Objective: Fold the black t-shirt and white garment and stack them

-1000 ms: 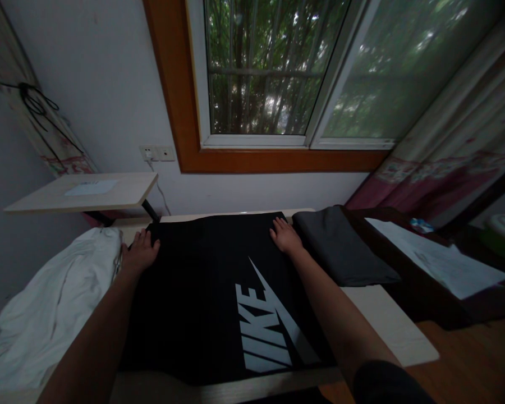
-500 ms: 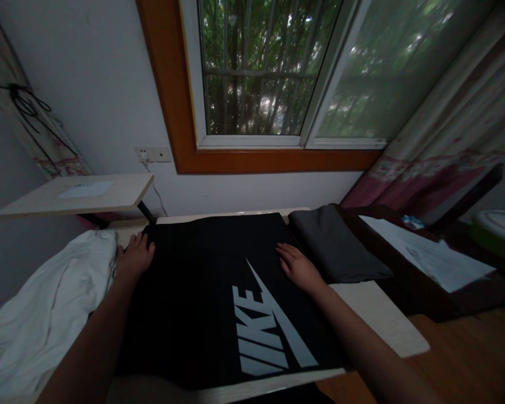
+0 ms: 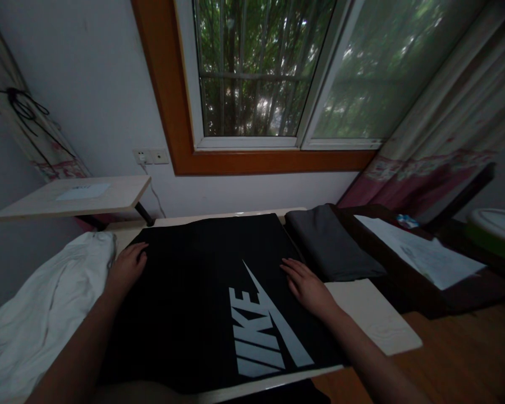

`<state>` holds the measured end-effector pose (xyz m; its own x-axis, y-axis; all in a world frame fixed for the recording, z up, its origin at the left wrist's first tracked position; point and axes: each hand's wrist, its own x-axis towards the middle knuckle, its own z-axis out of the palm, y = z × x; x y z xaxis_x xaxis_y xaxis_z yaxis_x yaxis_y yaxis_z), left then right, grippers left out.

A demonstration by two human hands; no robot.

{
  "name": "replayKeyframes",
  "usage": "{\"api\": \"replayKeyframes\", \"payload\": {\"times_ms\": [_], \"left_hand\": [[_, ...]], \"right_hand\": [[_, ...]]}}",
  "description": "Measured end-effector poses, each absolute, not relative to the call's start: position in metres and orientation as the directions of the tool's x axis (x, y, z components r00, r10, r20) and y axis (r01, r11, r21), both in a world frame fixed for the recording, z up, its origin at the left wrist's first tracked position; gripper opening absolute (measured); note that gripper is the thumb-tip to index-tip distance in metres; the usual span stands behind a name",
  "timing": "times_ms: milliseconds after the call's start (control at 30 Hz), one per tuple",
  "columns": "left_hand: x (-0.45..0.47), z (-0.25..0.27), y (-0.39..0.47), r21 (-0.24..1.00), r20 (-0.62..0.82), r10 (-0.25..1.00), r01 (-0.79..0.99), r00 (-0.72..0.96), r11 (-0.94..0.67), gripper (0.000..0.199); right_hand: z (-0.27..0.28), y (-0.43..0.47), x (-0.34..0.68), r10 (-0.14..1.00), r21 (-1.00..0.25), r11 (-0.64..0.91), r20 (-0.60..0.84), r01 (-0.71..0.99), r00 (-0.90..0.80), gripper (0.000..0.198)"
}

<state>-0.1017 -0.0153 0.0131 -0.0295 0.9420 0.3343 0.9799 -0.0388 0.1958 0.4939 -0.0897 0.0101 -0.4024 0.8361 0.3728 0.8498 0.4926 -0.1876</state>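
Note:
A black piece of clothing (image 3: pixel 185 292) with a large light-grey NIKE print lies spread flat on the pale table. My left hand (image 3: pixel 128 266) rests at its far left edge, fingers extended and slightly bent on the cloth. On the right side, my right hand (image 3: pixel 309 286) lies palm down with fingers stretched out, to the right of the print's pointed tip. Neither hand holds anything that I can see. Beside the right hand, a folded dark grey cloth (image 3: pixel 332 241) touches or nearly touches the garment's right edge.
White crumpled fabric (image 3: pixel 54 308) is heaped on the left, below a small raised shelf (image 3: pixel 79 196) with a paper on it. A pale board (image 3: pixel 374 314) and a paper sheet (image 3: pixel 416 252) are at the right. The window (image 3: pixel 261 73) is behind the table.
My left hand has slid a little toward me along the garment's left edge. My right hand has shifted slightly toward me and outward. The cloth's left edge has spread slightly outward.

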Motion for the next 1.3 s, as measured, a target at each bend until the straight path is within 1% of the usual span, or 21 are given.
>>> {"api": "replayKeyframes", "payload": {"times_ms": [67,233,400,667,767,967,1033,1100,1300], "left_hand": [[-0.109,0.011,-0.022,0.189,0.321,0.946,0.982,-0.039,-0.024,0.053],[-0.126,0.0,-0.043,0.11,0.301,0.953,0.994,-0.038,0.004,0.059],[-0.138,-0.001,-0.06,0.079,0.22,0.974,0.996,-0.044,0.027,0.06],[-0.155,0.016,-0.066,0.118,-0.017,0.992,0.985,-0.124,0.125,0.074],[-0.16,0.017,-0.072,0.158,-0.034,0.991,0.979,-0.129,0.132,0.077],[-0.168,0.018,-0.089,0.262,-0.096,0.992,0.959,-0.087,0.109,0.077],[-0.168,0.017,-0.093,0.253,-0.101,0.99,0.96,-0.099,0.122,0.075],[-0.165,0.016,-0.096,0.242,-0.074,0.992,0.963,-0.104,0.119,0.073],[-0.146,0.013,-0.091,0.246,0.102,0.989,0.966,-0.108,0.08,0.067]], "right_hand": [[0.01,-0.088,0.493,0.837,-0.189,0.491,0.375,0.851,-0.4,0.044],[0.009,-0.087,0.492,0.841,-0.191,0.484,0.373,0.854,-0.393,0.044],[0.009,-0.088,0.493,0.845,-0.194,0.482,0.362,0.855,-0.394,0.043],[0.007,-0.087,0.494,0.839,-0.201,0.488,0.377,0.849,-0.393,0.045],[0.008,-0.087,0.493,0.843,-0.201,0.483,0.372,0.852,-0.389,0.044],[0.008,-0.087,0.494,0.84,-0.208,0.485,0.382,0.849,-0.386,0.045],[0.007,-0.085,0.494,0.838,-0.208,0.49,0.381,0.847,-0.391,0.045],[0.007,-0.083,0.493,0.837,-0.208,0.494,0.377,0.844,-0.397,0.045],[0.008,-0.069,0.488,0.839,-0.207,0.495,0.366,0.844,-0.402,0.046]]}}
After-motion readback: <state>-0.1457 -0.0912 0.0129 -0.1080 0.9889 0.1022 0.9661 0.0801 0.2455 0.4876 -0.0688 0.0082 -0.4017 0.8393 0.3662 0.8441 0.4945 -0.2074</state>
